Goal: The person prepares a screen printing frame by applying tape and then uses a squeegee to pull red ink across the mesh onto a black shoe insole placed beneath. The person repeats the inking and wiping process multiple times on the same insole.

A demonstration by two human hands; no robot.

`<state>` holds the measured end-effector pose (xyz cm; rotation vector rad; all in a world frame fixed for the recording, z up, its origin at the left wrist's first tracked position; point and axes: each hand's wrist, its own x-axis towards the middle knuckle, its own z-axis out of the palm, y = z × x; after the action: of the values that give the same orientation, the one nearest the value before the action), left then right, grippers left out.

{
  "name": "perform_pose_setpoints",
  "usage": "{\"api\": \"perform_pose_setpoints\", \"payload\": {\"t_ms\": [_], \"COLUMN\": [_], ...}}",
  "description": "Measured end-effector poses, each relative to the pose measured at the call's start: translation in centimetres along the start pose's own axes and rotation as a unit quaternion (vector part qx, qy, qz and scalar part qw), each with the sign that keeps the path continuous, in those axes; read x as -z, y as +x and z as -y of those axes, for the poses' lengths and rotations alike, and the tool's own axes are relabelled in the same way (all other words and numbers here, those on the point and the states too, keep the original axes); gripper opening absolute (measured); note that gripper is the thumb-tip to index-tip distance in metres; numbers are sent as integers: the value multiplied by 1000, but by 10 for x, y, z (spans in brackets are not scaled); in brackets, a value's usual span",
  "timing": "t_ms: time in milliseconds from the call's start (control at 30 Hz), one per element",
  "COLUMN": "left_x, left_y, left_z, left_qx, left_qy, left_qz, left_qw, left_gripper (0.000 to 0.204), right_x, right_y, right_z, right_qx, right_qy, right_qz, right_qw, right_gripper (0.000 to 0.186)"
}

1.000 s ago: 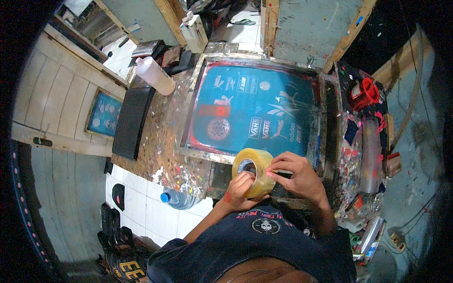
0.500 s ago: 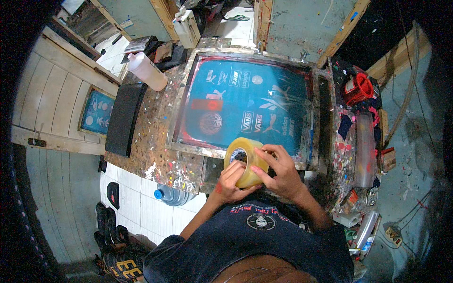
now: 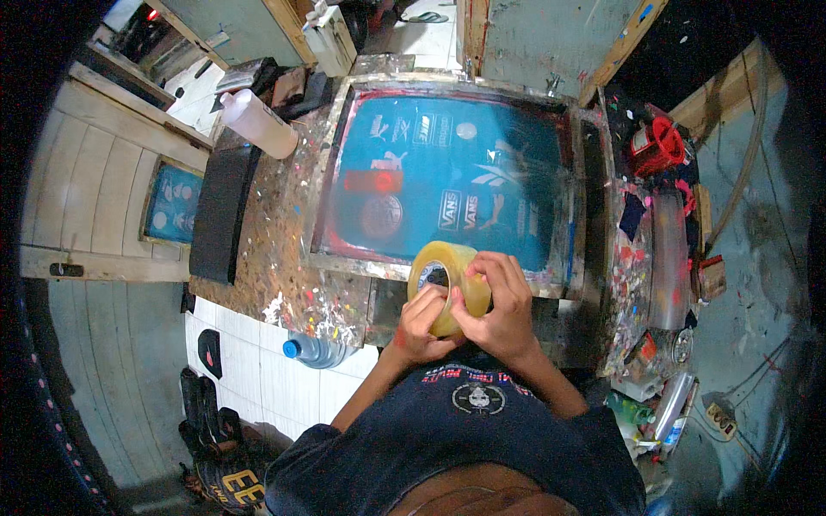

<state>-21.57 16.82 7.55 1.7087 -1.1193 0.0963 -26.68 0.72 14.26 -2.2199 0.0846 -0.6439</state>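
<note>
Between my hands, in front of my chest, is a wide roll of clear yellowish packing tape [image 3: 443, 252], its open core facing left. My left hand [image 3: 422, 328] grips the roll's lower left rim, with fingers in the core. At the roll's right side my right hand [image 3: 503, 305] has its fingertips bent against the outer face and its thumb near the lower edge. Whether a tape end is lifted cannot be made out. Just beyond the roll lies a blue printing screen [image 3: 413, 206] with white designs and a red patch, in a stained frame.
The paint-spattered table [image 3: 284, 232] carries a pale plastic bottle [image 3: 258, 125] and a black board [image 3: 224, 215] at left. On the right are a red tub [image 3: 656, 144] and a clear cylinder [image 3: 668, 258]. Below the table edge sits a blue-capped water bottle [image 3: 314, 351].
My right thumb has shifted left and down across the roll, and the right fingers have curled in closer. The left hand still holds the roll in nearly the same place.
</note>
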Motion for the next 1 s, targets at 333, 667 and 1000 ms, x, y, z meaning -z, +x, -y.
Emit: {"api": "perform_pose_setpoints", "payload": {"t_ms": [333, 667, 1000], "left_x": [-1, 3, 10], "left_y": [0, 2, 8], "left_z": [-2, -5, -3], "left_qx": [-2, 3, -19], "left_qy": [-3, 16, -12], "left_qz": [5, 16, 38], "left_qw": [1000, 1000, 999], "left_gripper": [47, 48, 47], "right_x": [-10, 21, 41], "right_y": [-16, -10, 23], "right_z": [-16, -13, -31], "right_qx": [43, -1, 118], "right_qy": [-18, 66, 50], "right_qz": [-30, 51, 224], "right_qw": [998, 997, 966], "right_gripper": [30, 20, 15]}}
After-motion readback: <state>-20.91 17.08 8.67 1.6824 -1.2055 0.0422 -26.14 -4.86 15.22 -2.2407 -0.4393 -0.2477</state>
